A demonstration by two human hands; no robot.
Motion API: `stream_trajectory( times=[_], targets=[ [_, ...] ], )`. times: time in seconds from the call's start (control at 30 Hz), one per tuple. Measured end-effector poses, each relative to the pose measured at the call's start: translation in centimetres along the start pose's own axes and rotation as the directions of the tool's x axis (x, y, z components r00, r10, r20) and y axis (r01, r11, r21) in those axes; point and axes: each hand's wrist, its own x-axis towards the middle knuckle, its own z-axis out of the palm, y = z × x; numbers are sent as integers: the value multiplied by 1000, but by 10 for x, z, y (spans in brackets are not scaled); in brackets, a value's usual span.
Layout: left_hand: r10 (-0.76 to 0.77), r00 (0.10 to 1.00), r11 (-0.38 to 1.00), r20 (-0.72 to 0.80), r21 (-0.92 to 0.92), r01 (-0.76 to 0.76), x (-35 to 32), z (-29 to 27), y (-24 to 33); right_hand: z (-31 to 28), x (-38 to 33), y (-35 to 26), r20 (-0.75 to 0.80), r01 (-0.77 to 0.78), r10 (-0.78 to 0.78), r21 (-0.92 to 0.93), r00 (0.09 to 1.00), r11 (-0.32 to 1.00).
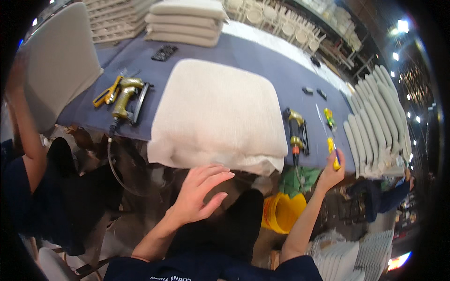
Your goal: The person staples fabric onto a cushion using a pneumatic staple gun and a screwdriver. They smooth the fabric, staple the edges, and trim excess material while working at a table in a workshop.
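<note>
A cream fabric-covered seat cushion lies on the blue-grey table in front of me, loose fabric hanging over the near edge. My left hand is open, fingers spread, just below that hanging fabric and not holding anything. My right hand is at the table's near right edge, closed on the yellow handle of a long thin tool that lies across the table. A gold pneumatic staple gun rests between the cushion and my right hand.
A second staple gun with a hose and a yellow-handled tool lie at left. Stacked cushions sit at the back, more cushions on edge at right. Another person's arm holds a cushion panel at left. A yellow bucket stands below.
</note>
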Motion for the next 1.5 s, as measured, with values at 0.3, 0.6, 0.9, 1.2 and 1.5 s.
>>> stream_trajectory(
  times=[0.3, 0.6, 0.9, 1.2, 1.5],
  targets=[
    [-525, 832, 694, 177, 655, 299, -136, 72, -89, 15, 18, 121, 249, 186, -35, -618, 968, 764],
    [-535, 844, 748, 37, 485, 453, -177, 90, -131, 77, 14, -116, 438, 312, -384, 229, 813, 922],
    [-563, 826, 751, 37, 441, 491, -171, 92, -126, 165, -61, -136, 603, 388, -467, 266, 647, 882],
    [-488, 872, 793, 31, 432, 428, -177, 99, -139, 191, -103, -132, 537, 407, -398, 107, 744, 907],
    [-430, 896, 805, 111, 495, 326, -191, 112, -151, 24, -276, 4, 545, 159, -157, 43, 824, 986]
  ],
)
